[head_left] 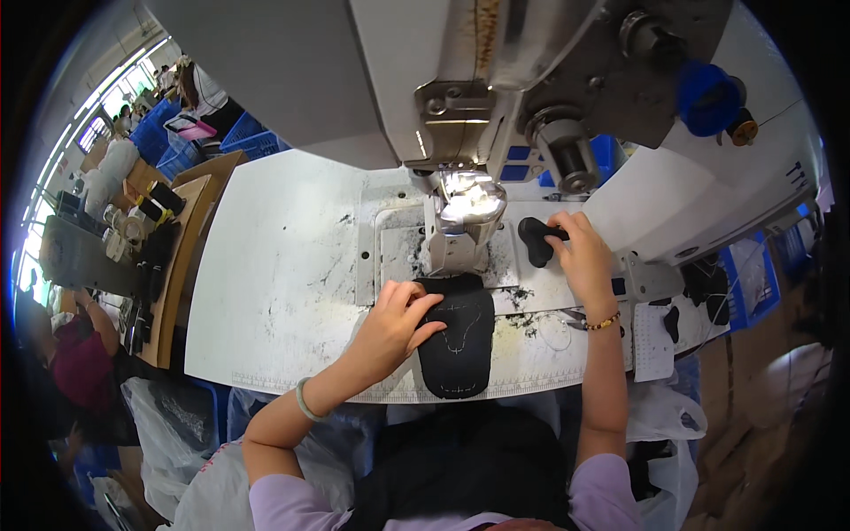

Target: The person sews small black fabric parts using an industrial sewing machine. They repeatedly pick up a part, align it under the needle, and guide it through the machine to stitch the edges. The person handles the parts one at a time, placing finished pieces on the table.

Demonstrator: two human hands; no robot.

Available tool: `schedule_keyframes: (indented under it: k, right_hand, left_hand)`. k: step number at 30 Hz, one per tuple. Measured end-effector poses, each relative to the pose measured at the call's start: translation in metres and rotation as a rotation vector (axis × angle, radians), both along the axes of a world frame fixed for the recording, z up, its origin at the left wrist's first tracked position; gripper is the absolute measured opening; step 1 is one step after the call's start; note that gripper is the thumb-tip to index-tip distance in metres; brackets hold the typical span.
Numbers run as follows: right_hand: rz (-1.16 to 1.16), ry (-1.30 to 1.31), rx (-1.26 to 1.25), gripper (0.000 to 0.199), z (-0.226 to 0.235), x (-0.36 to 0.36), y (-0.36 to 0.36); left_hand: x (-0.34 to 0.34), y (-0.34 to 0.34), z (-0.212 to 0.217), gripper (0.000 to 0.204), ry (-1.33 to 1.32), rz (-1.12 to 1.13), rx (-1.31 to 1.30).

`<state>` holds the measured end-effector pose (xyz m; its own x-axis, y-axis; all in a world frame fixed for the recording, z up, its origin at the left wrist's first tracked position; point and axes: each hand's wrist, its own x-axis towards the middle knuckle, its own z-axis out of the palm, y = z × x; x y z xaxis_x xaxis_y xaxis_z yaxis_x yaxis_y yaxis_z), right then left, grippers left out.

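Resting the loosely spread left hand (390,319) on a black fabric panel with pale outlines (454,358), before the metal sewing head (455,251): probably light, pliable; best steadied along edges. Pinching with the right hand (586,258) a small curved black piece (535,242) by its narrow end; likely light.

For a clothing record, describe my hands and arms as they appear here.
Both sleeves are short and light purple. The left hand is ungloved, with a pale green bangle behind it. The right hand, also ungloved, has a gold-coloured bracelet behind it.
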<state>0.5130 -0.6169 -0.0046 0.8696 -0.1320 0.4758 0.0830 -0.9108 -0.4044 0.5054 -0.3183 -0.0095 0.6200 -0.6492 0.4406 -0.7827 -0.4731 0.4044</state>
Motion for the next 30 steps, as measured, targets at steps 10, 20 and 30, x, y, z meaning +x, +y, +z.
schedule_keyframes:
  k: [10,20,30]
  right_hand:
    - [0.02,0.137,0.666,0.013,-0.003,0.004,-0.016]
    - [0.724,0.181,1.111,0.015,0.062,-0.058,0.076]
    - [0.461,-0.181,0.862,0.021,0.029,-0.033,0.107]
  left_hand:
    - [0.017,-0.002,0.021,0.023,0.384,-0.08,-0.097]
    - [0.014,-0.023,0.036,0.015,1.262,-0.329,-1.17]
    - [0.005,-0.032,0.032,0.036,1.091,-0.176,-0.924]
